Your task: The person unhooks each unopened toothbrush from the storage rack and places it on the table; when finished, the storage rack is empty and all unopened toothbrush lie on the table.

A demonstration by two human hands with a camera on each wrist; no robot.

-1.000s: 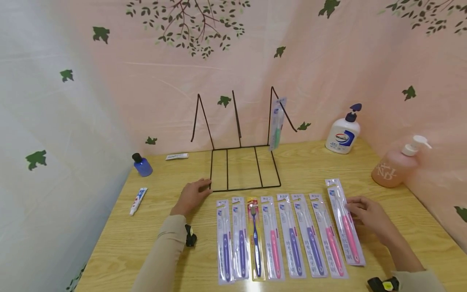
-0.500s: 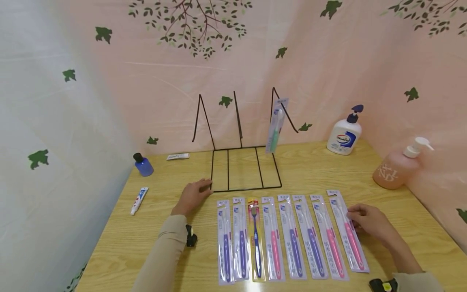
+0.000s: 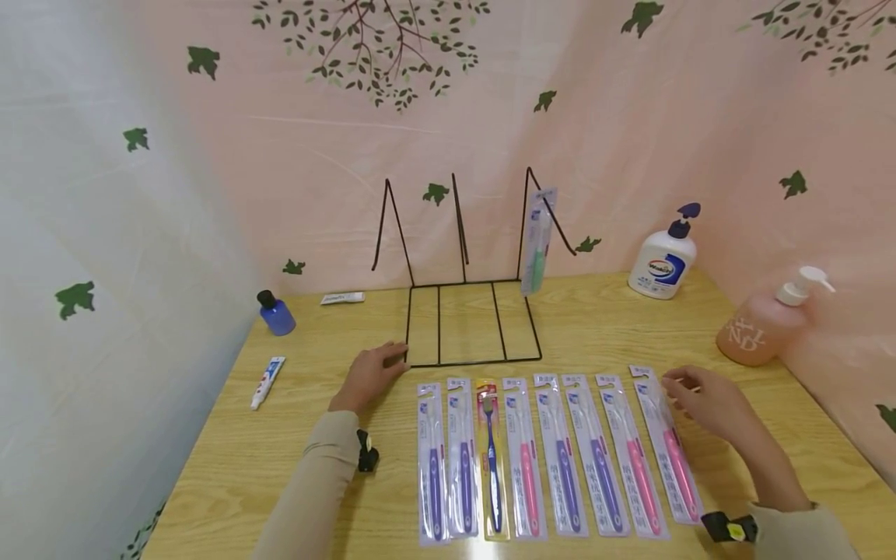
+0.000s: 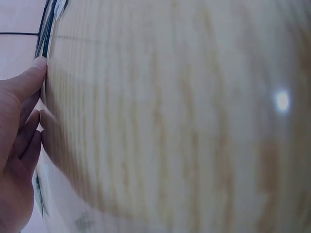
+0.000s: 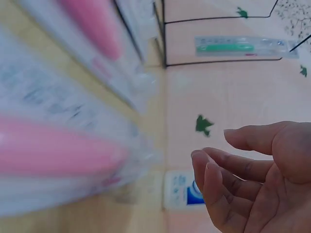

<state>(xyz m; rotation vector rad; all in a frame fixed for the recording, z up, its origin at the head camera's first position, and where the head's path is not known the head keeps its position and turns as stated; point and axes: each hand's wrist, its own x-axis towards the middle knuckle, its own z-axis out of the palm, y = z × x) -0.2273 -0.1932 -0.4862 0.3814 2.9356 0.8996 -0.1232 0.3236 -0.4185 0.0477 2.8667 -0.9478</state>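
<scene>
My left hand [image 3: 369, 377] pinches the left front corner of a black wire display rack [image 3: 472, 362]; its thumb lies on the wire in the left wrist view. A packaged toothbrush [image 3: 537, 249] with a green handle hangs from the rack's right hook. My right hand [image 3: 707, 400] is just beside the top of the rightmost packaged pink toothbrush [image 3: 680, 474], with loosely bent fingers and nothing between thumb and fingers in the right wrist view. Several packaged toothbrushes lie in a row to its left, among them a purple one [image 3: 606, 482] and a dark blue one on a yellow card [image 3: 494, 467].
At the back right stand a white pump bottle [image 3: 661, 264] and a pink pump bottle [image 3: 759, 323]. A small blue bottle [image 3: 278, 316] and two small toothpaste tubes, one nearer [image 3: 267, 383] and one farther [image 3: 343, 298], are at the left. Patterned cloth hangs behind the table.
The rightmost pink toothbrush came down and slightly right into the row. My right hand let it go and rose a little off it. The hanging toothbrush swings slightly; my left hand stays at the rack.
</scene>
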